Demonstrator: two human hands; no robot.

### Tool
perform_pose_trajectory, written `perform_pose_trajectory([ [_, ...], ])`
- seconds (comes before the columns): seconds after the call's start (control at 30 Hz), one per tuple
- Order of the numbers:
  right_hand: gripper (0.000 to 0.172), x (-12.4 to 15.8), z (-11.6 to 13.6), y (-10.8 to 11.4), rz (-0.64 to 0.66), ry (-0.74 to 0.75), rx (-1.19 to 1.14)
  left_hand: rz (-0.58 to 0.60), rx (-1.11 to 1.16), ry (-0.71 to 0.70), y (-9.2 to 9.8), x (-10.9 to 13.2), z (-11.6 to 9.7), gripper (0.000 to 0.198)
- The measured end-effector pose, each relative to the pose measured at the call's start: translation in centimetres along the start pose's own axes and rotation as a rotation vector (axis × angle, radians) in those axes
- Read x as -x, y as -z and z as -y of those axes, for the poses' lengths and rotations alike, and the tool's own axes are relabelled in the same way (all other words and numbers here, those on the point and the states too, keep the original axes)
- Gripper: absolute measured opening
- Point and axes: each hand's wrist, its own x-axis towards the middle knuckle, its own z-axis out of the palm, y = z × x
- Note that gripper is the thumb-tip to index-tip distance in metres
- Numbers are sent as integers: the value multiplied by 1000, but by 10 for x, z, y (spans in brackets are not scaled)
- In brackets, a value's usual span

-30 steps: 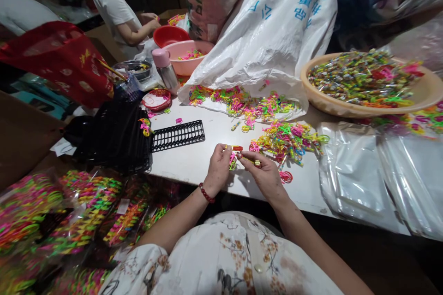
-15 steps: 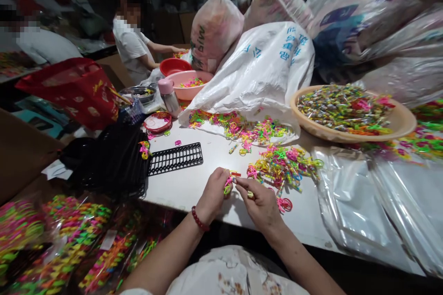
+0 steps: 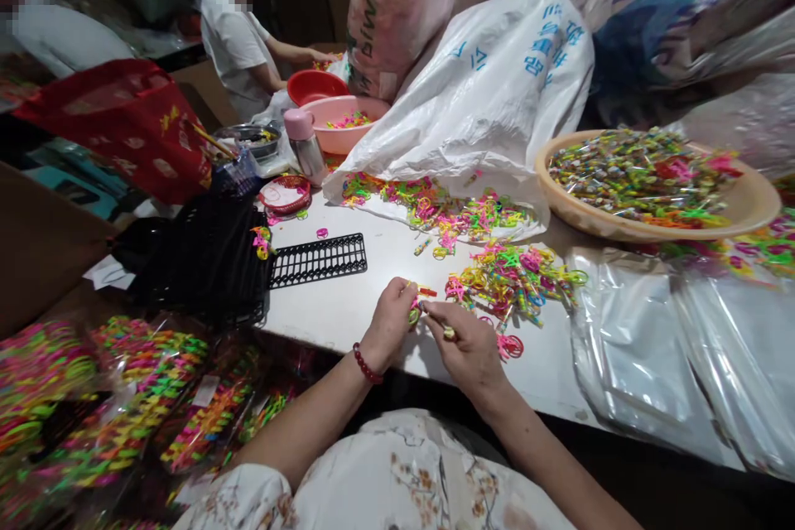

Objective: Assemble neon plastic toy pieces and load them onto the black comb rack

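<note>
My left hand (image 3: 388, 321), a red bead bracelet (image 3: 368, 364) on its wrist, is closed around small plastic toys (image 3: 414, 316) in pink and green. A red-tipped piece (image 3: 427, 291) sticks out beside its fingertips. My right hand (image 3: 470, 352) pinches a small toy piece against these, its shape too small to make out. A pale yellow piece (image 3: 449, 333) shows in its curled fingers. Just beyond lies a loose pile of colourful plastic toys (image 3: 513, 281). A black slotted rack (image 3: 320, 260) lies on the white table (image 3: 310, 319) to the left.
An open white sack (image 3: 465, 116) spills similar toys at the back. A wide basin (image 3: 754, 197) of wrapped pieces and clear plastic bags (image 3: 639, 348) are at right. Stacked black racks (image 3: 192, 273), a pink-lidded flask (image 3: 305, 147) and a red bag (image 3: 130, 132) stand left. A co-worker (image 3: 233, 41) works behind.
The view has tilted down a little, so the scene sits higher in the picture. Both hands stay together, gripping the small pieces, with only slight finger movement.
</note>
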Motion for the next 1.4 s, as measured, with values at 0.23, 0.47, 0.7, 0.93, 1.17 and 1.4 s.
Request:
perform_pose_trajectory([
  [0.23, 27, -10, -13, 51, -33, 101, 200, 105, -297, -164, -13, -26, -3, 36],
  [0.47, 60, -35, -31, 79, -182, 135, 691, -87, -952, -436, -21, -113, -14, 19],
  [0.7, 63, -50, -61, -2, 62, 285, 860, 206, -989, -336, -4, -103, -15, 9],
  [0.93, 51, -41, -51, -14, 229, 74, 729, 37, -894, -343, -6, -140, -57, 15],
  [1.17, 42, -15, -25, -21, 418, -73, 595, -134, -615, -380, -37, -206, -61, 13],
  [1.4, 10, -23, -27, -3, 182, -276, 272, -135, -173, -243, 2, -160, -62, 26],
])
